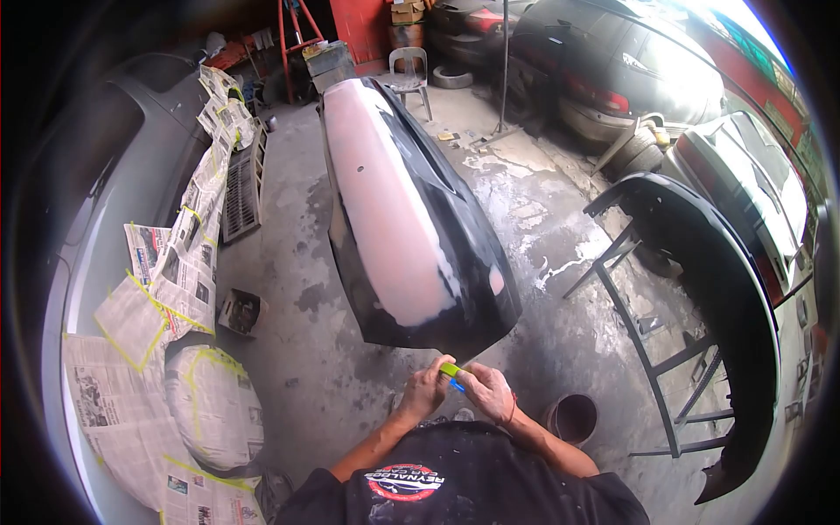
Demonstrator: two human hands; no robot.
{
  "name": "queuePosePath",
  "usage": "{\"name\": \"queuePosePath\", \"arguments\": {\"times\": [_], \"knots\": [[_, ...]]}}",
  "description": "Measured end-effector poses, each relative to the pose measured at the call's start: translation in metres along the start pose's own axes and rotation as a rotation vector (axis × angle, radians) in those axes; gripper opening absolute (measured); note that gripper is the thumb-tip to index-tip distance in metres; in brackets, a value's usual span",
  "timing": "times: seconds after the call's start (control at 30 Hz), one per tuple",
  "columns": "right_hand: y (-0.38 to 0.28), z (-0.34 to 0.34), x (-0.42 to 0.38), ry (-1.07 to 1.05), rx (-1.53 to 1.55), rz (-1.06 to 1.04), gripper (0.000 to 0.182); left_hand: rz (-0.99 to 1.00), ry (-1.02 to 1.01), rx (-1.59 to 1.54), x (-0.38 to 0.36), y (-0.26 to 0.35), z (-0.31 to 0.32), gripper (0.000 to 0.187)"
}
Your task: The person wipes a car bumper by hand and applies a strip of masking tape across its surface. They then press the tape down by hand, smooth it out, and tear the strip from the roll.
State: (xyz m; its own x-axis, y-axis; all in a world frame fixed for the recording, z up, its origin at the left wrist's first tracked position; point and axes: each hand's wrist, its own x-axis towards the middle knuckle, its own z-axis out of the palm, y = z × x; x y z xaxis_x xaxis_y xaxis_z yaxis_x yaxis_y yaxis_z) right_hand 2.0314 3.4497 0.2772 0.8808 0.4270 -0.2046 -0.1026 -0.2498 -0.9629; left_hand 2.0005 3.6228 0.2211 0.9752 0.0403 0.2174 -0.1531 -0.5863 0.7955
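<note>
Just in front of my chest, my left hand (425, 390) and my right hand (488, 392) come together on a small yellow-green piece (450, 370) with a bright blue part (457, 385) beneath it. Fingers of both hands are closed around it; its exact kind is too small to make out. Directly beyond lies a black car bumper (486, 262), its broad face covered by a patch of pale pink filler (389, 219) with a small hole. The bumper's near end is close to my fingers. Whether they touch it is hard to tell.
On the left stands a car masked with taped newspaper (188, 262), its wheel (214, 407) covered too. A black bumper (726, 289) rests on a metal stand (643, 350) at right. A bucket (573, 418) is near my right arm. Behind are a plastic chair (409, 70) and parked vehicles.
</note>
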Motion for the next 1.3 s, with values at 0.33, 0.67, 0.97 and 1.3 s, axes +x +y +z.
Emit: {"name": "queuePosePath", "arguments": {"times": [0.33, 0.67, 0.97, 1.3], "knots": [[0.008, -0.019, -0.004, 0.086, 0.076, 0.110, 0.046, -0.035, -0.398, -0.146, 0.004, 0.042, -0.035, 0.035], [0.002, -0.021, -0.007, 0.455, -0.433, -0.490, 0.048, -0.358, -0.071, -0.782, 0.015, 0.044, -0.033, 0.038], [0.023, 0.001, -0.008, 0.130, -0.401, -0.485, 0.049, -0.181, -0.037, -0.215, 0.010, 0.082, -0.036, 0.034], [0.027, -0.001, -0.010, 0.182, -0.657, -0.541, 0.025, 0.117, -0.001, -0.029, 0.019, 0.054, -0.043, 0.038]]}}
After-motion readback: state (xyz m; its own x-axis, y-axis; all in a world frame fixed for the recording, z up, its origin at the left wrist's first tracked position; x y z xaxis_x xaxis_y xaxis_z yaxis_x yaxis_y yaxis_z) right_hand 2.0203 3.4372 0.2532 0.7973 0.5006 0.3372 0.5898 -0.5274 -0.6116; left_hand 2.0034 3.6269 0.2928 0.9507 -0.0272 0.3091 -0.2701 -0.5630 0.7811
